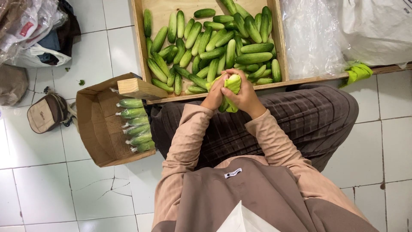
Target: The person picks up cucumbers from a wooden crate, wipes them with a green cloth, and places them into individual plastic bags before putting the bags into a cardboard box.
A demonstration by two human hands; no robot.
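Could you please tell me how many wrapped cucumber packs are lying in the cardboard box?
6 wrapped cucumber packs, stacked in a row along the right side of the cardboard box: top, then, bottom. More may be hidden underneath.

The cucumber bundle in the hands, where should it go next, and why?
Probably into the cardboard box on the person's left. Both hands, left hand and right hand, grip a cucumber bundle in plastic, and similar wrapped packs already lie side by side in that box. Loose cucumbers fill the wooden tray.
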